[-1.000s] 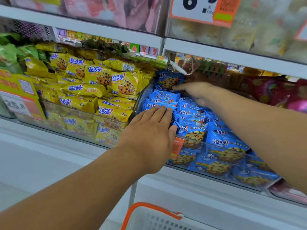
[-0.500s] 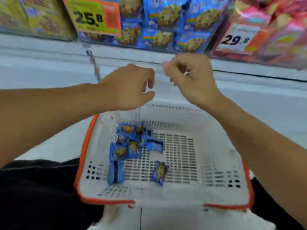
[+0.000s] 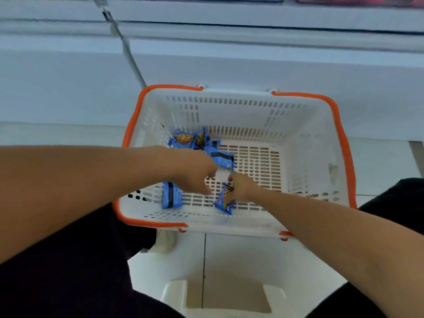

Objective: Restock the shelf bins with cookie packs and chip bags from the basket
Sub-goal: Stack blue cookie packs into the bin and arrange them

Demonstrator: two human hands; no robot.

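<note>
Setting: pale shop floor of large white tiles [image 3: 241,260], with the white base panel of a shelf unit [image 3: 252,72] running across the top of the view.
Basket: white slotted plastic shopping basket with orange rim handles [image 3: 298,125], standing on the floor just in front of the shelf base, between two dark-trousered knees.
Stool: white plastic stool [image 3: 224,297] at the bottom edge, just below the basket.
Cookie packs: several small blue foil cookie packs [image 3: 183,138] lying on the basket floor, bunched toward its left and rear-left side; right half of the basket floor bare slats.
Side pack: blue pack with a dark seam stripe [image 3: 171,196] lying flat near the left wall, partly under the left forearm.
Left hand: left hand [image 3: 195,173] reaching down inside the basket, fingers curled downward over the packs; impossible to tell whether anything is held, fingertips blurred.
Right hand: right hand [image 3: 241,187] low in the basket, fingers pinching a single blue cookie pack printed with a biscuit [image 3: 223,204], tilted on its edge near the front wall.
Spacing: both hands close together, near the basket's middle, not touching.
</note>
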